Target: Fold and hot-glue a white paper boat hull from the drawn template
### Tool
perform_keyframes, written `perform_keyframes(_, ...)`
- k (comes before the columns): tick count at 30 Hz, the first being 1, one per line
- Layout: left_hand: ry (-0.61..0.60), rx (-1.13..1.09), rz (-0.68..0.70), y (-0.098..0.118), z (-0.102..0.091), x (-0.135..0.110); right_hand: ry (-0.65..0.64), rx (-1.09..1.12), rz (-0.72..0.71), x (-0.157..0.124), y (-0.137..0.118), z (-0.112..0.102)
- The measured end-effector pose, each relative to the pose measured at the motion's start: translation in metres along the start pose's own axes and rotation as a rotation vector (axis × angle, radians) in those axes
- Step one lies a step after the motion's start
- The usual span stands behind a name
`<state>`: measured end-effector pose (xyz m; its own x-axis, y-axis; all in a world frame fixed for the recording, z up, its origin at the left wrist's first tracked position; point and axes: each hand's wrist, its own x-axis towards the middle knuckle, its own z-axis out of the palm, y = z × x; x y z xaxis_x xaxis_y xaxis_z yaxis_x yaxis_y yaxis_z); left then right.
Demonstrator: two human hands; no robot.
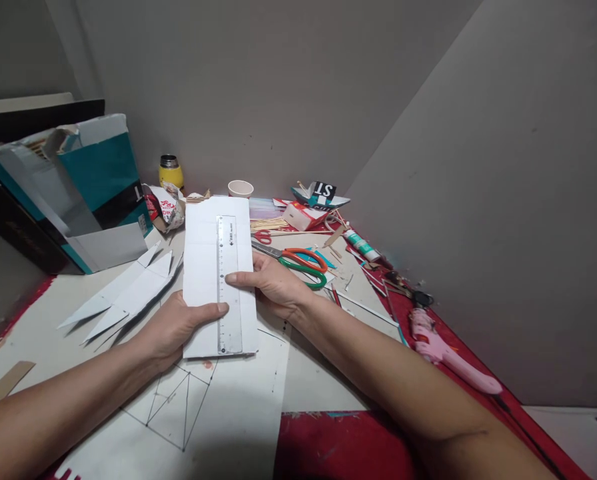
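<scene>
Held up over the table is a white rectangular piece of cardboard, with a clear plastic ruler lying lengthwise on its face. My left hand grips the lower left edge, its thumb pressing the ruler. From the right edge my right hand holds the same board, thumb on the ruler a little higher up. The fingers of both hands are mostly hidden behind the board. Just past my right hand lie scissors with orange and green handles. Folded white pointed card pieces rest to the left.
A teal and white cardboard box stands at the left. Along the back are a yellow bottle, a paper cup and wooden sticks. A pink glue gun lies at right. Paper with drawn lines covers the front.
</scene>
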<state>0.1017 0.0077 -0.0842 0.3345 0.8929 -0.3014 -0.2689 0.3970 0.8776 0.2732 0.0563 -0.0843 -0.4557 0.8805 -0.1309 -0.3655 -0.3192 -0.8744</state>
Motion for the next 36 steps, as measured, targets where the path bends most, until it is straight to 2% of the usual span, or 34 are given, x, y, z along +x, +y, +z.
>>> perform_keyframes(11, 0.017, 0.006, -0.008, -0.001, -0.001, -0.001, 0.004, -0.012, -0.003, 0.000, -0.002, 0.002)
perform_keyframes(21, 0.140, 0.000, 0.058, 0.022, -0.008, 0.005, -0.043, 0.044, 0.085, -0.006, 0.006, 0.012)
perform_keyframes(29, 0.198, -0.014, 0.064, 0.014, -0.009, 0.008, -0.068, 0.038, 0.126, -0.008, 0.012, 0.016)
perform_keyframes(31, 0.207, -0.028, 0.057, 0.014, -0.010, 0.008, -0.079, -0.014, 0.160, -0.005, 0.010, 0.014)
perform_keyframes(36, 0.232, -0.018, 0.016, 0.019, -0.014, 0.011, -0.114, -0.301, 0.321, 0.007, -0.003, 0.000)
